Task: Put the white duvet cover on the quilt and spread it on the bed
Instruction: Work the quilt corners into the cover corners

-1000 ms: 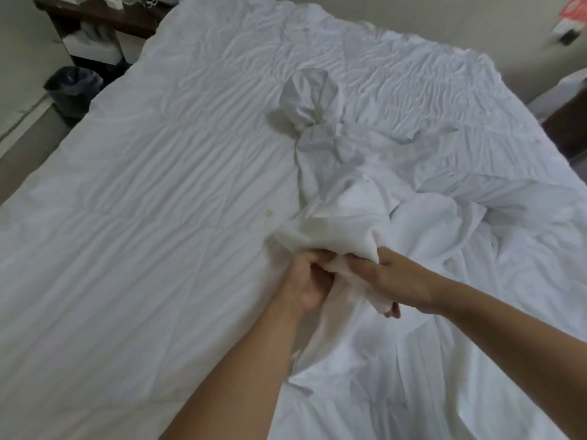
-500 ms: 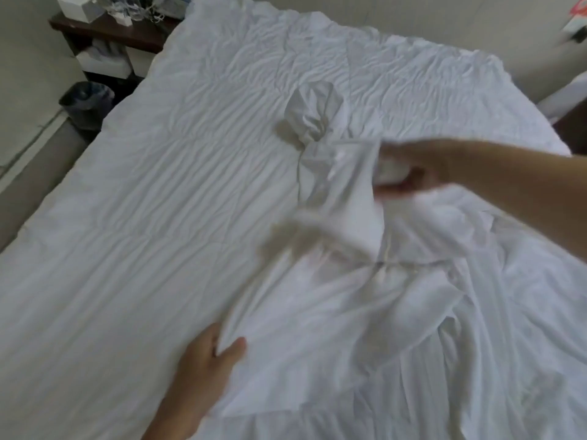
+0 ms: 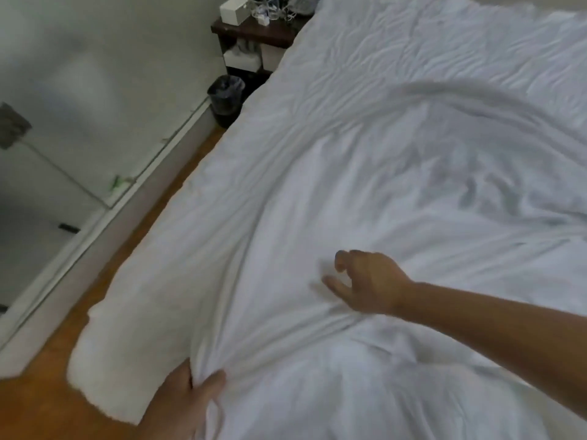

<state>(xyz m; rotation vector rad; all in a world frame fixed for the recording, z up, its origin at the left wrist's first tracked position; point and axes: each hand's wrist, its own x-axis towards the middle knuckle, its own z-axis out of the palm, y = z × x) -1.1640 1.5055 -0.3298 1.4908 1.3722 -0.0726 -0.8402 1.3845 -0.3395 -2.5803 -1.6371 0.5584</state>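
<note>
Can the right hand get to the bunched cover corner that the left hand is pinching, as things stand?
Probably yes. The right hand hovers open over the duvet cover, up and to the right of the left hand pinching the gathered cloth at the near corner. Only flat cloth lies between them; nothing blocks the way.

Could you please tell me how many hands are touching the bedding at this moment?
1. The left hand pinches the duvet cover at the near corner. The right hand hovers above it, fingers loose.
</note>
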